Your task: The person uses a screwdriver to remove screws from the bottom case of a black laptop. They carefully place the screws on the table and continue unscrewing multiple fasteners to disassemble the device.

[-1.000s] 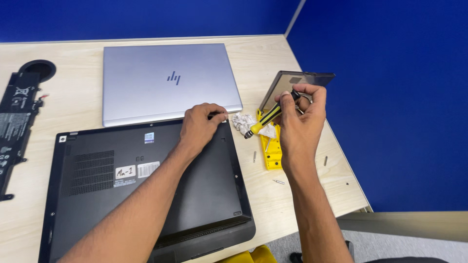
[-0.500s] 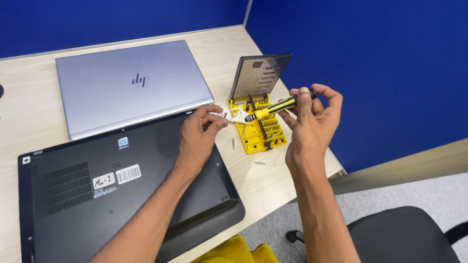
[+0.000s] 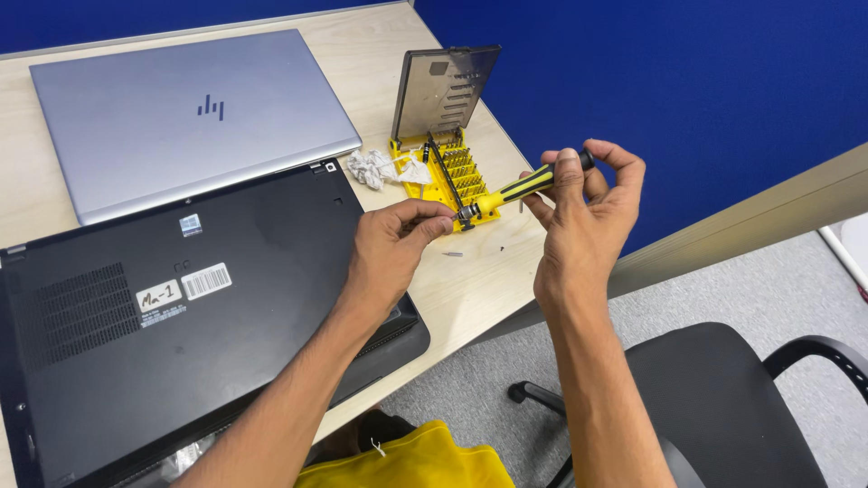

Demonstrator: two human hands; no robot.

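**Bit meets driver, above the desk edge**

Fingers of the left hand (image 3: 391, 246) pinch at the metal tip of the yellow-and-black screwdriver (image 3: 524, 187), while the right hand (image 3: 583, 217) is clenched around its handle, holding it tilted in the air just in front of the open yellow bit case (image 3: 443, 172). It looks like a bit is being seated; the next move would call for a firm push. Beneath lie a black laptop (image 3: 181, 325), base up, and a silver laptop (image 3: 181, 113) on the pale wooden desk (image 3: 470, 280), blue partitions (image 3: 687, 81) behind.

Light wooden tabletop (image 3: 380, 36) bearing closed silver laptop (image 3: 181, 117), upturned black laptop (image 3: 181, 343), yellow screwdriver-bit case (image 3: 448, 167), crumpled white tissue (image 3: 371, 167).
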